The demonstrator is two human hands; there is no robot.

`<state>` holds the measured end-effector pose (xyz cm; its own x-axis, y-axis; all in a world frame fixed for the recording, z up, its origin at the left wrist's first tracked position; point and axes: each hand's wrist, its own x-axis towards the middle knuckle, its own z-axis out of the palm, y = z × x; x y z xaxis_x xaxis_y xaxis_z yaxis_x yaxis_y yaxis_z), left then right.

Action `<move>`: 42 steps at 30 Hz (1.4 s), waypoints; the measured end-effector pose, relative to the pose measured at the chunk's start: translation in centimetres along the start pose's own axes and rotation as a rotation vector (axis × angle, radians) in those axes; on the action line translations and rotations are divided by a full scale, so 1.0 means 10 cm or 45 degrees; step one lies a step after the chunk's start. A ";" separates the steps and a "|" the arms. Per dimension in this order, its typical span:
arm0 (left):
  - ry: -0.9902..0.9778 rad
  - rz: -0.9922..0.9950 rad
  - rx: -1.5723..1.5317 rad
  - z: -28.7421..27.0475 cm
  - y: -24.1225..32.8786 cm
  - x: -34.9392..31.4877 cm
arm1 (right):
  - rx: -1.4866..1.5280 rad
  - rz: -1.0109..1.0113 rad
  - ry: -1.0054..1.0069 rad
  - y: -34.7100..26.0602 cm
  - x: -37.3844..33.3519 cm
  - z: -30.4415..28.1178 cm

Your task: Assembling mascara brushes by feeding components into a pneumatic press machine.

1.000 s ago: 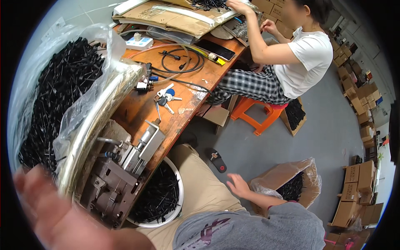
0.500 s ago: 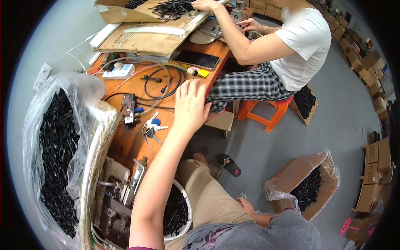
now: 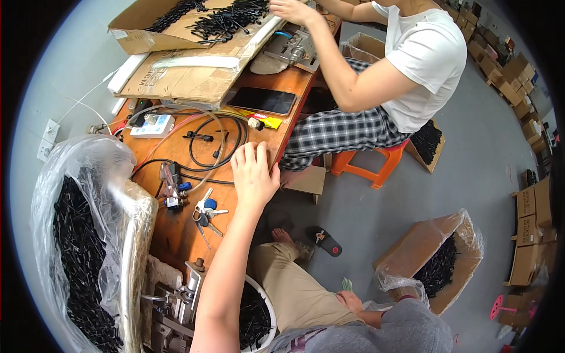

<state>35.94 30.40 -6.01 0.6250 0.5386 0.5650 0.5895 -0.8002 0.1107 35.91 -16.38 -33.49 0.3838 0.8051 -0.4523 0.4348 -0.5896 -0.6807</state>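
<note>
My left hand [image 3: 255, 176] lies on the edge of the orange-brown wooden table [image 3: 232, 197], fingers stretched forward and holding nothing. Nearby on the tabletop are a bunch of keys [image 3: 206, 213] with a blue fob, a coiled black cable [image 3: 192, 157] and a small valve-like fitting [image 3: 173, 187]. My right hand [image 3: 351, 302] rests by my thigh, its fingers partly hidden. A pale green strip-like thing [image 3: 346, 285] shows just beyond it; whether the hand holds it, I cannot tell. Beside my left forearm stands a metal clamping fixture [image 3: 187, 297].
A plastic-lined box of black parts [image 3: 79, 259] is at left, a white bucket [image 3: 272, 312] by my leg, another lined carton [image 3: 406, 247] on the floor. A co-worker [image 3: 424, 65] sits on an orange stool [image 3: 376, 170]. A phone [image 3: 263, 100] lies farther up the table.
The view has shifted, so the table things sit lower and further left. My left hand stays at the table edge. The co-worker's farther hand has left the metal device and that arm reaches forward.
</note>
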 end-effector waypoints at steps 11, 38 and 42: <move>0.045 -0.050 -0.091 -0.01 0.00 0.02 | -0.015 -0.064 0.047 -0.02 -0.02 0.01; 0.017 -0.082 -0.038 -0.04 -0.03 0.00 | -0.027 -0.013 -0.010 -0.05 -0.02 -0.02; 0.023 -0.092 -0.055 0.00 -0.01 0.01 | -0.023 -0.022 0.021 -0.02 -0.02 -0.02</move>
<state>35.95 30.57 -5.96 0.5719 0.5909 0.5691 0.6097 -0.7702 0.1870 35.88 -16.41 -33.16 0.3891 0.8143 -0.4307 0.4560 -0.5765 -0.6780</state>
